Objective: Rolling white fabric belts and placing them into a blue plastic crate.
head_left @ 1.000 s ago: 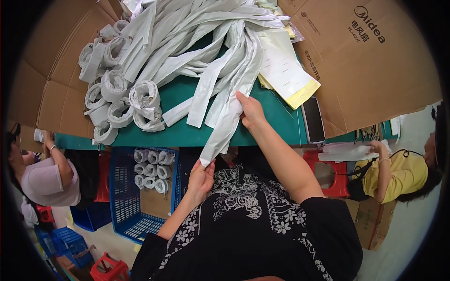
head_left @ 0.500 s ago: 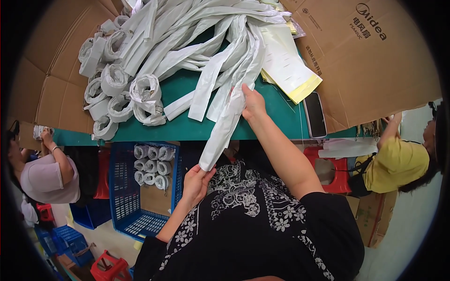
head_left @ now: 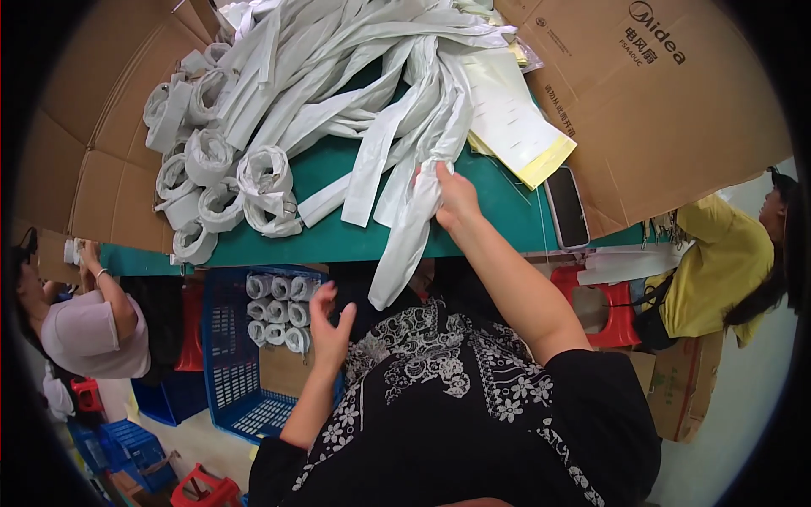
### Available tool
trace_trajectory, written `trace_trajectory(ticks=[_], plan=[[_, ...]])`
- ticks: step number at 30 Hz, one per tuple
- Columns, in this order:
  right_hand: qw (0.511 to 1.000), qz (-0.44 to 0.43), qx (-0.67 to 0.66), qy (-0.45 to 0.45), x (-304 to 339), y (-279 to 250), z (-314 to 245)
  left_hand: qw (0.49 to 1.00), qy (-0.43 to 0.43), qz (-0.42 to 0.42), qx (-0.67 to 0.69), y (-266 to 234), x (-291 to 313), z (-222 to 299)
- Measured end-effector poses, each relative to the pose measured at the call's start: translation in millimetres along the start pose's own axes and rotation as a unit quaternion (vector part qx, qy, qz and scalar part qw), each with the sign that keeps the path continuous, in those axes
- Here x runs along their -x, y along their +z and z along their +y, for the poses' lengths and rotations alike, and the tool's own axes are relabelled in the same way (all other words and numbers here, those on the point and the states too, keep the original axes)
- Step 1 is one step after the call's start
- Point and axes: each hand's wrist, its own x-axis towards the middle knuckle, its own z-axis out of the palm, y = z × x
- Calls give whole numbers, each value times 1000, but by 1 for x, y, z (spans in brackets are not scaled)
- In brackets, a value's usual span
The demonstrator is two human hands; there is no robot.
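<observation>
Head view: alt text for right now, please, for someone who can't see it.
A person's right hand holds a long white strip over the edge of a green table; the left hand is free, fingers spread. More white strips heap beyond, white rolls cluster at left, a phone lies at right, and a blue crate below holds more rolls.

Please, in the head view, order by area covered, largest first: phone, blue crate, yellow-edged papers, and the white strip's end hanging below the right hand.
1. Blue crate
2. Yellow-edged papers
3. White strip's end
4. Phone
Apparent size only; distances from the camera differ.
</observation>
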Motion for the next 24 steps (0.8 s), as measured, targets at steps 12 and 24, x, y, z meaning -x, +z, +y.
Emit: trace_trajectory(ticks=[12, 24], plan=[[925, -288, -214, 126, -53, -2, -62, 859, -275, -420, 99, -62, -16, 31], [985, -105, 2, -139, -197, 96, -277, 836, -465, -290, 34, -120, -3, 37]])
